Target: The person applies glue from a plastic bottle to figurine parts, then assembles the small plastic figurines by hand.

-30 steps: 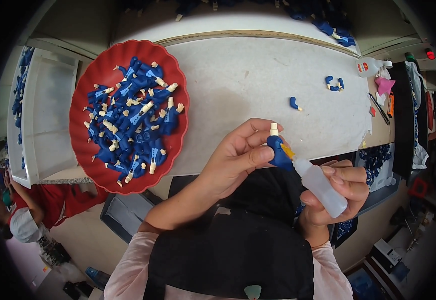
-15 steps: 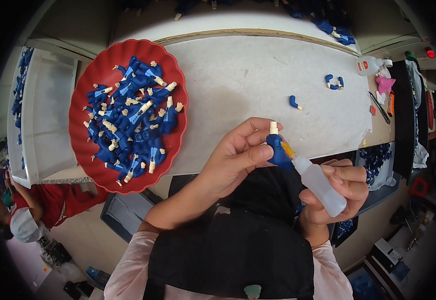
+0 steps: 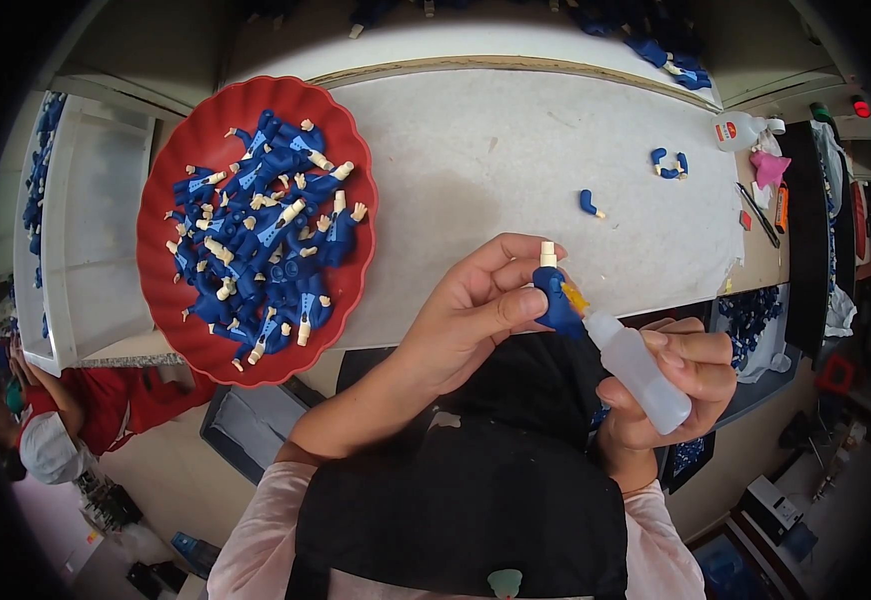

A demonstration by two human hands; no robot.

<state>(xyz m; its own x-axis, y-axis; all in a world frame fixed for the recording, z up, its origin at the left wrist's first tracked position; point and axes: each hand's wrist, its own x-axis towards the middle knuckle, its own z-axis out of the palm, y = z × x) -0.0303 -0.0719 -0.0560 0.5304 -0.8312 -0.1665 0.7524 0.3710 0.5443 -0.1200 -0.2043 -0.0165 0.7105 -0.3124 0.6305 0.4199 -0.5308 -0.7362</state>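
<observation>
My left hand [image 3: 491,295] pinches a blue figurine torso [image 3: 558,302] with a cream neck peg pointing up. In my right hand [image 3: 684,375] is a translucent white squeeze bottle [image 3: 646,372], tilted so its yellow-orange tip [image 3: 576,297] meets the torso's right side. Whether anything comes out of the tip cannot be seen. Beyond the hands, a loose blue figurine arm [image 3: 591,204] with a cream hand lies on the white work surface [image 3: 476,150]. Farther right lie two more blue arms [image 3: 669,163].
A red scalloped tray [image 3: 169,330] heaped with blue figurine parts stands at the left. At the back right are a clear bottle [image 3: 741,131], a pink object [image 3: 770,168] and a black pen-like tool [image 3: 758,215]. Bins of blue parts [image 3: 753,325] sit lower right. A person in red [image 3: 106,410] is at far left.
Almost nothing differs. Both hands hold the torso and the squeeze bottle in nearly the same place, with the tip still against the torso.
</observation>
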